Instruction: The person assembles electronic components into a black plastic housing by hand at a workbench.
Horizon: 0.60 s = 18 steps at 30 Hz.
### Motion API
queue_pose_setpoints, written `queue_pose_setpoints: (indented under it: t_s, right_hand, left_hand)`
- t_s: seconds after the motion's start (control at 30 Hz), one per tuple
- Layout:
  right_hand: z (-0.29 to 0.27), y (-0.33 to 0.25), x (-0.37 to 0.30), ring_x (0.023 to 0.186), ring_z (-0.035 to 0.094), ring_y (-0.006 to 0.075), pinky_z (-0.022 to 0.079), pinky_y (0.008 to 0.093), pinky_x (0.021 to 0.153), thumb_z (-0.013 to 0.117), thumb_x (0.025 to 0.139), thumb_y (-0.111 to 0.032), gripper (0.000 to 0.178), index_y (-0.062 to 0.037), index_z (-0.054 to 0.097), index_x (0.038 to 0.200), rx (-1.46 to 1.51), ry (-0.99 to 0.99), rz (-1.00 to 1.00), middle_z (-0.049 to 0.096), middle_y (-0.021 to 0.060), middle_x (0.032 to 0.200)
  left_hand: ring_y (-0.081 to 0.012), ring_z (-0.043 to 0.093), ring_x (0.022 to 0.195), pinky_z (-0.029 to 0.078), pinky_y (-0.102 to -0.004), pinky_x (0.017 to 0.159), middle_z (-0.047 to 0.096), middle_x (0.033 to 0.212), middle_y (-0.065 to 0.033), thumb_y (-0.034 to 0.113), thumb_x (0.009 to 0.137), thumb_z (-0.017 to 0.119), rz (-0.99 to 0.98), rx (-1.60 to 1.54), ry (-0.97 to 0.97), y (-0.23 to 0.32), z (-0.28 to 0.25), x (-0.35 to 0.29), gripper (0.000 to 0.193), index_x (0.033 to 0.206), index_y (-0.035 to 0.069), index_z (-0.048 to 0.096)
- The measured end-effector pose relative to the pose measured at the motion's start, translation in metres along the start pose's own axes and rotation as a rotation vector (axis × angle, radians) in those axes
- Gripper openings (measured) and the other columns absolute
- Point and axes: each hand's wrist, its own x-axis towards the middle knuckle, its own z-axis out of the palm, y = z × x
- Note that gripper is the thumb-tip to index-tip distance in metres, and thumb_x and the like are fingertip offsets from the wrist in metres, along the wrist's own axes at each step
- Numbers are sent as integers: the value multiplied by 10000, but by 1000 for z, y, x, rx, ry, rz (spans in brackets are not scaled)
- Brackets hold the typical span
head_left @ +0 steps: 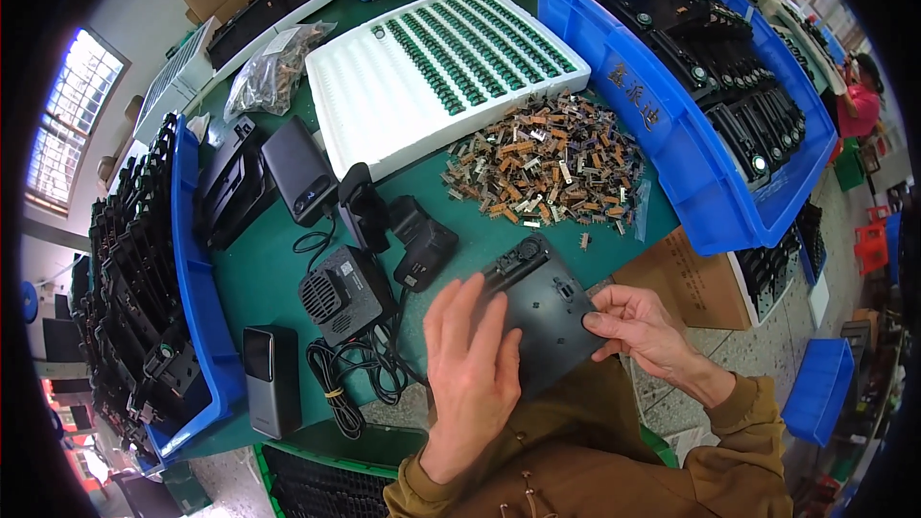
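Note:
A flat black plastic housing panel (552,326) is held tilted over the front edge of the bench. It has a slot-like recess, small openings and a round detail near its far edge. My right hand (648,331) grips its right edge, thumb on top and fingers beneath. Over the panel's left side, my left hand (470,355) has its fingers stretched out and apart; whether they touch it is hard to see. Just beyond lies a heap of small brown and silver parts with pins (547,158), which look like slide switches. One loose piece (584,241) sits nearest the panel.
A white foam tray (350,86) holds rows of small green-black round parts. Blue bins (628,101) with black housings flank the green bench (259,278). To the left are power banks (299,171), a speaker-like black box (345,293) and coiled cable (336,388). A cardboard box (686,278) stands right.

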Motion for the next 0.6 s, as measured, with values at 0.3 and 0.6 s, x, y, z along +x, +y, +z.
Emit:
queue_pose_setpoints:
  t_s: [0.3,0.6]
  right_hand:
    - [9,2,10,788,627,83,606,283,684,684,963,-196,242,21,615,1045,-92,-1,-47,625,21,914]
    - [9,-51,9,650,611,89,470,273,573,676,914,-94,115,17,698,894,-823,221,-414,670,40,764]
  left_hand:
    - [-400,540,1184,463,-463,989,576,1294,-193,-13,783,702,55,120,-14,-7,9,-4,322,1101,-56,670]
    - [-391,531,1192,449,-454,1002,581,1287,-184,-47,797,676,49,179,8,-11,10,-7,297,1093,-61,681]
